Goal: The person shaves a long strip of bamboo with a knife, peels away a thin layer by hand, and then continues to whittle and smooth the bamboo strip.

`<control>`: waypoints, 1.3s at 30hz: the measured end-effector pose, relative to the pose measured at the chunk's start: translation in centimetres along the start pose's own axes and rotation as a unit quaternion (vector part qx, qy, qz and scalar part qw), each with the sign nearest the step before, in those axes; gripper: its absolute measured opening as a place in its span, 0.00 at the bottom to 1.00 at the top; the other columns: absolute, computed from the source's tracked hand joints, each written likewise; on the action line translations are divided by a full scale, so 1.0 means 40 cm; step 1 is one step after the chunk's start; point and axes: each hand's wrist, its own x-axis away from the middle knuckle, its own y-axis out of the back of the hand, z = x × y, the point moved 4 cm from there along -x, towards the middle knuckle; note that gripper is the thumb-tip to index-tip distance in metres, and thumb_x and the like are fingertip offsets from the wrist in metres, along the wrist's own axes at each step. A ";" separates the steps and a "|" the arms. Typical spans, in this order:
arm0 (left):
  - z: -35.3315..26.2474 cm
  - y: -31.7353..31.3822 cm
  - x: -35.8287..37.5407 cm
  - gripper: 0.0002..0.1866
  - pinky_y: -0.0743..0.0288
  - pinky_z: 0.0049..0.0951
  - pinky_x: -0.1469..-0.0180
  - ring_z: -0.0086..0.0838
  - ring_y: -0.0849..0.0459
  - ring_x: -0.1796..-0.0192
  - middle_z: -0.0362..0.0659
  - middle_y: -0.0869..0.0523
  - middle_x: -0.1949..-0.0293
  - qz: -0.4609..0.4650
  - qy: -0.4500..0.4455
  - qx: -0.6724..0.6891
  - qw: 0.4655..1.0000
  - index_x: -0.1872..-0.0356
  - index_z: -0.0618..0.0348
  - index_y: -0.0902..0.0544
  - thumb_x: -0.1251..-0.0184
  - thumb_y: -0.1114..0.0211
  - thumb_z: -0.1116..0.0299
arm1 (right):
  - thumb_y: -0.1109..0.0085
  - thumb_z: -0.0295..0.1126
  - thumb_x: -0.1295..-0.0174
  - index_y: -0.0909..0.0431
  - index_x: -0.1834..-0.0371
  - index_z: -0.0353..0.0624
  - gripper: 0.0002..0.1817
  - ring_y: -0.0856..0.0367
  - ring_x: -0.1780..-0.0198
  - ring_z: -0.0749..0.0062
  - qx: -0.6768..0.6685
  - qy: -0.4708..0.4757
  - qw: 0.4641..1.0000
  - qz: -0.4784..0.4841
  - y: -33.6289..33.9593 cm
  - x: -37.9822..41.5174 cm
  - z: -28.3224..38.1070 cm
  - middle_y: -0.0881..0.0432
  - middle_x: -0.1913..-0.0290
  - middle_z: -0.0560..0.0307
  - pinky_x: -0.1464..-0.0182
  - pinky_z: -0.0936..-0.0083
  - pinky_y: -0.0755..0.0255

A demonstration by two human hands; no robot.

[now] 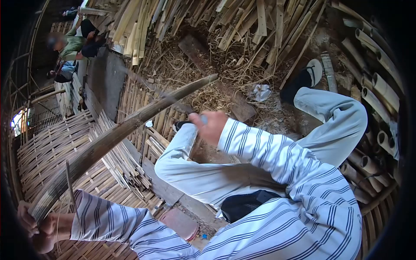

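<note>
Head view: bamboo (113, 134) slanting up rightward; left hand (40, 232) clasping it; right hand (211, 126) fisted

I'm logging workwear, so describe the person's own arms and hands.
The left sleeve and right sleeve are long and white with grouped thin, dark stripes; the left cuff looks loose. The left hand and right hand wear no gloves.

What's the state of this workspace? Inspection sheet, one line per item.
Surface: ground, strewn with curly shavings
Job's things: long bamboo piece, held slantwise; blurred tool, type unclear
Clutter: piled split strips, crumpled white scrap
Hands: left hand grips the piece's lower end; right hand holds the tool
Cables: nothing seen
Surroundings: woven panel, bamboo tubes, people in background
</note>
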 end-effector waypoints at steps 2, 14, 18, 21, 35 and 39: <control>0.083 -0.088 -0.010 0.13 0.45 0.18 0.78 0.17 0.41 0.89 0.34 0.37 0.91 0.011 0.028 0.012 0.999 0.91 0.48 0.38 0.60 0.43 0.64 | 0.64 0.56 0.35 0.22 0.69 0.32 0.34 0.19 0.69 0.45 0.048 -0.068 0.997 -0.001 -0.002 -0.041 -0.107 0.21 0.74 0.35 0.61 0.57 0.25; 0.122 -0.155 -0.032 0.15 0.57 0.14 0.88 0.15 0.46 0.93 0.32 0.40 0.94 0.072 0.038 0.109 0.991 0.94 0.46 0.42 0.62 0.44 0.66 | 0.58 0.51 0.33 0.26 0.75 0.33 0.28 0.24 0.84 0.48 0.006 0.145 0.987 -0.062 0.009 0.055 0.140 0.29 0.89 0.43 0.79 0.60 0.29; 0.114 -0.152 -0.001 0.16 0.58 0.14 0.90 0.14 0.47 0.94 0.31 0.41 0.96 -0.010 -0.029 0.046 0.998 0.95 0.45 0.44 0.61 0.44 0.66 | 0.66 0.57 0.35 0.20 0.72 0.32 0.36 0.20 0.62 0.43 0.027 -0.133 0.990 -0.025 -0.003 -0.086 -0.233 0.21 0.70 0.31 0.53 0.59 0.28; 0.120 -0.141 0.004 0.16 0.57 0.14 0.90 0.14 0.47 0.95 0.31 0.42 0.96 -0.018 -0.061 0.028 0.998 0.95 0.45 0.43 0.61 0.44 0.66 | 0.66 0.62 0.39 0.19 0.71 0.31 0.39 0.20 0.59 0.41 0.091 -0.246 0.960 -0.095 -0.002 -0.128 -0.458 0.21 0.67 0.30 0.50 0.60 0.29; 0.104 -0.042 -0.024 0.13 0.52 0.18 0.82 0.18 0.46 0.92 0.32 0.40 0.94 -0.019 -0.026 -0.028 0.999 0.93 0.48 0.38 0.59 0.43 0.68 | 0.65 0.56 0.35 0.20 0.74 0.31 0.35 0.21 0.67 0.39 0.071 -0.162 0.981 -0.076 -0.068 -0.105 -0.447 0.22 0.72 0.31 0.58 0.54 0.29; 0.103 -0.031 -0.010 0.10 0.48 0.22 0.77 0.22 0.46 0.87 0.35 0.44 0.90 -0.166 -0.040 -0.181 0.969 0.89 0.50 0.39 0.59 0.46 0.68 | 0.64 0.57 0.36 0.19 0.73 0.33 0.35 0.21 0.61 0.40 0.075 -0.200 0.971 -0.106 -0.056 -0.132 -0.397 0.21 0.68 0.31 0.50 0.57 0.29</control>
